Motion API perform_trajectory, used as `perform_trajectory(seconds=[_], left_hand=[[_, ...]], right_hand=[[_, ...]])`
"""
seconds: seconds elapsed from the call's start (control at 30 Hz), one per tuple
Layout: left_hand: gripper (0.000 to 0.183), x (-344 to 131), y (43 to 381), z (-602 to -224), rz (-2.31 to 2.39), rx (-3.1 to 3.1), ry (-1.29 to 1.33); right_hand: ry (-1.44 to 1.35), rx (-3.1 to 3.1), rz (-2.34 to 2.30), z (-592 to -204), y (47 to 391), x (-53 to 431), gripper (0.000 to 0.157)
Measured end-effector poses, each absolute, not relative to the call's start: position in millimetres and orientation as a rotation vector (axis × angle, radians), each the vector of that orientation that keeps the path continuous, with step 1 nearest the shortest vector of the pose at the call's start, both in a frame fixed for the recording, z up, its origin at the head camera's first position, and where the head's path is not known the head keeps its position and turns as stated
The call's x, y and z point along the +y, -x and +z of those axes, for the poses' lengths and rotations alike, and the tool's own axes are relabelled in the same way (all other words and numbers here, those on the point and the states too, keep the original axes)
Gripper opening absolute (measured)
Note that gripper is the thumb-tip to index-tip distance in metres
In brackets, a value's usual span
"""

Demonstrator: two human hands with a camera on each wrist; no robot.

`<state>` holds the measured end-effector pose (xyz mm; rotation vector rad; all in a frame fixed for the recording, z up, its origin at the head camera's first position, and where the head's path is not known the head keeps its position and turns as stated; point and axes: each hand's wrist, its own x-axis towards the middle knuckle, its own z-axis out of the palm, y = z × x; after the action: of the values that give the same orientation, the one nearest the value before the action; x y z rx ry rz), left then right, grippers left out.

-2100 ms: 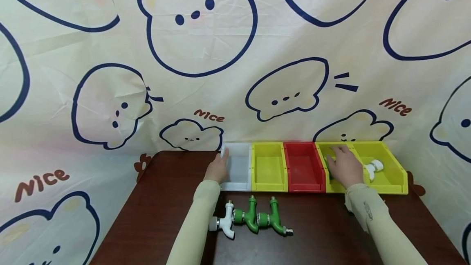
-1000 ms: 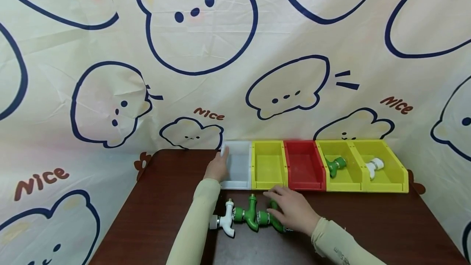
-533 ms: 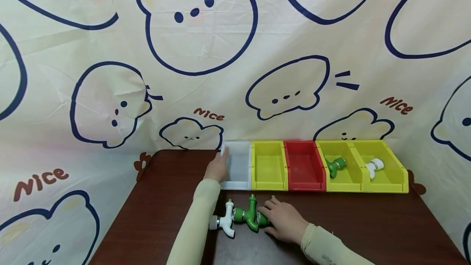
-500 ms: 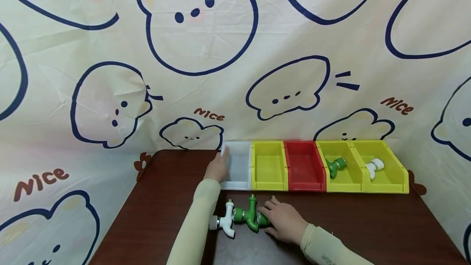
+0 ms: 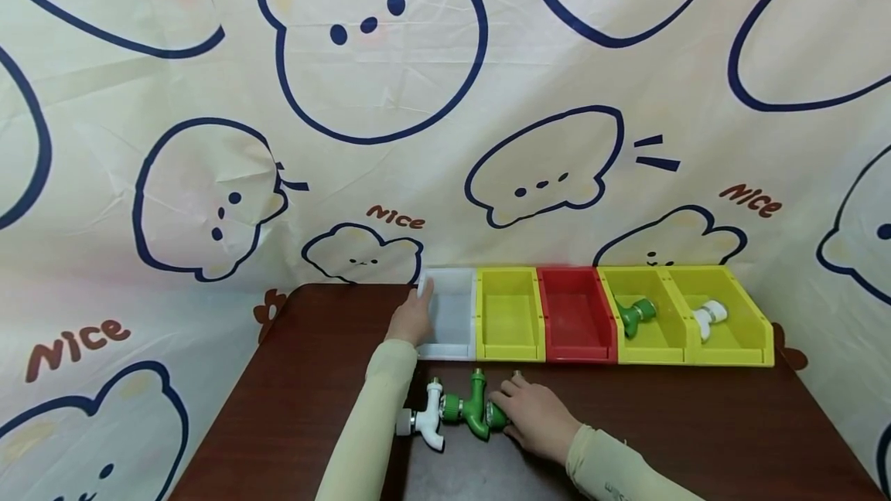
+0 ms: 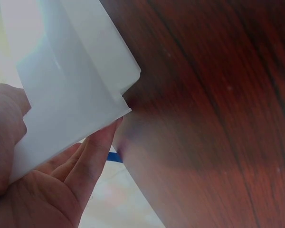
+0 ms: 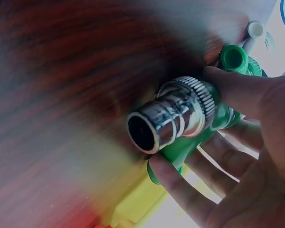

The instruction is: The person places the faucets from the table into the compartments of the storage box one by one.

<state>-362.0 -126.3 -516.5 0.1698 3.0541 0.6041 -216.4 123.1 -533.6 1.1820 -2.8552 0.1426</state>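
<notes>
At the left end of the bin row, my left hand grips the side wall of the pale grey bin, thumb inside and fingers outside; the left wrist view shows the bin wall between them. My right hand holds the rightmost green tap on the table, hiding most of it in the head view. In the right wrist view, thumb and fingers lie around this tap's green body, and its ridged metal nozzle points out. Beside it lie another green tap and a white tap.
Right of the grey bin stand a yellow bin and a red bin. Two more yellow bins follow: one holds a green tap, the other a white tap. The brown table meets a patterned cloth behind.
My right hand has left a right-hand yellow bin, where a green tap now shows, and come down left onto the rightmost green tap on the table. The left hand has stayed put.
</notes>
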Motion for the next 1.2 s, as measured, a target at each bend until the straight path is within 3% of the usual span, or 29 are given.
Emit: perform_trajectory(seconds=[0.37,0.9,1.2], left_hand=[[0.092,-126,361,-516,0.598,3.065,-0.165],[0.090,-127,362,-517,0.607,3.061,-0.167],[0.087,-125,362,-518,0.601,3.065,-0.161]], right_hand=[[-1.163,-2.861,0.219,-530,215,129,0.043],[-1.042,-2.808,0.393,-490,217,140,0.060],[-0.896,-2.754,0.567,-475,218,146,0.058]])
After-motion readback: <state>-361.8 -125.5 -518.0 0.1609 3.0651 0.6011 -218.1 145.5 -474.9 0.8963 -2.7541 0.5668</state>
